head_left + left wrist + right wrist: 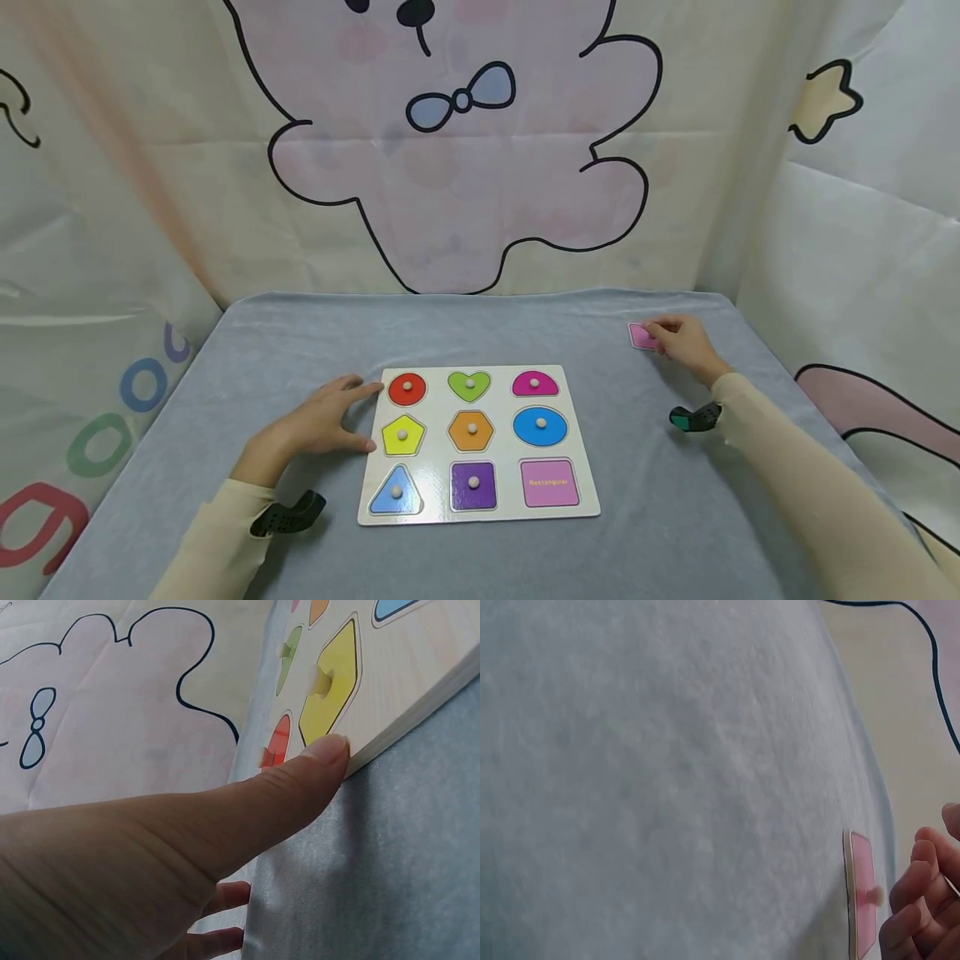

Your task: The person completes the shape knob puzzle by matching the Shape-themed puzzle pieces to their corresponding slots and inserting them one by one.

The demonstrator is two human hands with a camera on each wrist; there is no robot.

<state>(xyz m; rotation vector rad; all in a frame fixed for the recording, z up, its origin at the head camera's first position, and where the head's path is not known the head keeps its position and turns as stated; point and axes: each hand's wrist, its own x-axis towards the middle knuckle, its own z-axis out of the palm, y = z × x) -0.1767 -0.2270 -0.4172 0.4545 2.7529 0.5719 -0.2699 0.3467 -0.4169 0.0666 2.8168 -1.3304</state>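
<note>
A white puzzle board (435,483) lies on the table, bearing several coloured shapes with knobs. Its lower right recess (550,492) holds no piece and shows a pink floor printed "Rectangular". My left hand (315,425) touches the board's left edge, thumb and fingers spread. In the left wrist view the thumb (300,776) rests on the rim near the yellow pentagon (341,675). Far to the right, my right hand (684,343) is over a pink rectangular puzzle piece (637,335). The right wrist view shows loosely bent fingers (911,889) just apart from its knob (874,895).
A grey-blue cloth (480,558) covers the table. Behind it hangs a pale curtain (187,167) with a cartoon figure, and similar printed cloth stands at both sides. Dark bands (288,514) sit on both wrists.
</note>
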